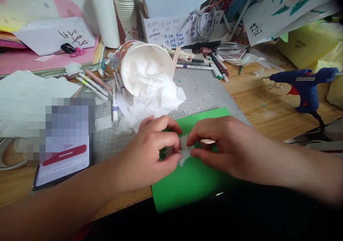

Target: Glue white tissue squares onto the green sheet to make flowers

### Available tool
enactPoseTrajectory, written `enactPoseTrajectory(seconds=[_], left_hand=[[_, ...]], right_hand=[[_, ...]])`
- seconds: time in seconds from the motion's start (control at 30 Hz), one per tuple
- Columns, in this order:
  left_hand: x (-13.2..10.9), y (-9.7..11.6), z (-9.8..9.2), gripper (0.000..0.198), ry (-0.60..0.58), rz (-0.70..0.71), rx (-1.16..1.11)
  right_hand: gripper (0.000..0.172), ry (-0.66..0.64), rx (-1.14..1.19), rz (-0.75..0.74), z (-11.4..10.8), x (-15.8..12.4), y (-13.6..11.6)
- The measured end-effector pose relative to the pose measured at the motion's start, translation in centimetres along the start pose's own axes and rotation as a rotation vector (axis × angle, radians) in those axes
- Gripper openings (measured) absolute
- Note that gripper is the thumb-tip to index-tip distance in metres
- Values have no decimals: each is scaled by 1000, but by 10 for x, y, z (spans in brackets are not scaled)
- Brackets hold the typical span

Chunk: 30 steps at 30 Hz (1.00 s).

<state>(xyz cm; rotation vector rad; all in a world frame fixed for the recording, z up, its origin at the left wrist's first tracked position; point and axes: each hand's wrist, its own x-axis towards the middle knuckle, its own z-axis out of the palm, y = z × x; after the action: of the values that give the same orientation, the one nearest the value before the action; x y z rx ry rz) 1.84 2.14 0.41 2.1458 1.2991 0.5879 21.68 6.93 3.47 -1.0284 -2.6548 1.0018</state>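
A small piece of thin white paper [184, 151] lies over a green sheet [187, 187], between my two hands. My left hand [158, 148] is closed, its thumb and index finger pinching the paper's left side. Curled from the other side, my right hand [222, 148] has its thumb and index fingertips at the paper's right edge. A flat wooden stick [208, 141] pokes out from among the right hand's fingers, most of it hidden. The green sheet's near edge curves down over the table's front edge.
Behind my hands a tipped paper tub [147, 48] spills torn white paper [158, 94] onto a grey cutting mat [206, 91]. A phone [64, 144] is at left. A blue glue gun [308, 87] stands at right. Markers [195, 66] and paper cups [125, 14] are further back.
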Motion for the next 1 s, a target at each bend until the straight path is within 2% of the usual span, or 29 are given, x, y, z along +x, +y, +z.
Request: enactPoseTrajectory(seconds=[0.17,0.23,0.33,0.47,0.6,0.77,1.0], left_hand=[[1,0,-1,11,-20,-21,11],[1,0,0,11,-15,-20,20],[1,1,1,11,-21,-29,25],[3,1,2,14,-23,-32,54],[3,-1,5,15,18,4,75],[2,-2,7,15,46,25,76],[2,-3,4,14,25,37,22]], right_hand=[[33,203,226,-185,-27,-19,1],[35,199,225,-244,-32,-29,1],[27,127,192,-329,-27,-38,-1],[9,119,114,-417,-13,-37,-1],[7,125,12,-466,-4,-32,0],[16,77,-109,-484,0,-24,2],[17,132,-40,-404,6,-13,10]])
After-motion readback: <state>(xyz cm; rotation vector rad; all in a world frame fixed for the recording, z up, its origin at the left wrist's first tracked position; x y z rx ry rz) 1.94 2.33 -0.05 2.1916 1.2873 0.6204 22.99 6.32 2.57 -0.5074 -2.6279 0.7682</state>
